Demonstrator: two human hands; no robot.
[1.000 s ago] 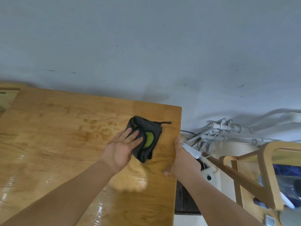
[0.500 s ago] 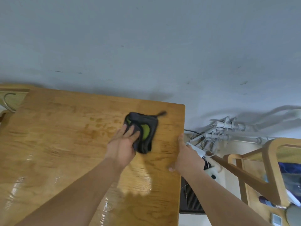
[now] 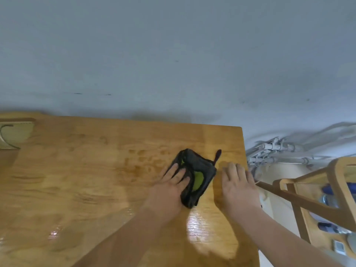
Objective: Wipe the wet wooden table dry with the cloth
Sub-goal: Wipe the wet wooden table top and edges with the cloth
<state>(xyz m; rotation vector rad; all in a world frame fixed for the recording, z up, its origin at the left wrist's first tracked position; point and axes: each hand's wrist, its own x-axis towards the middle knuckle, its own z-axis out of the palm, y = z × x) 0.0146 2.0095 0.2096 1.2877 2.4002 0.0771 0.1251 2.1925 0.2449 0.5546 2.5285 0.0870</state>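
A folded dark grey cloth with a green patch lies on the wooden table near its far right corner. My left hand presses flat on the cloth's left part, fingers straight. Just right of the cloth, my right hand lies flat on the tabletop by the right edge, fingers extended. Darker damp patches show on the wood left of the cloth, and glossy wet reflections lie nearer to me.
A grey wall rises right behind the table. White pipes run low along the wall beyond the right edge. A wooden chair frame stands at the right. A wooden object sits at the table's far left.
My right hand has left the table's right edge and now lies flat on the top beside the cloth. My left hand stays pressed on the cloth, which has turned slightly.
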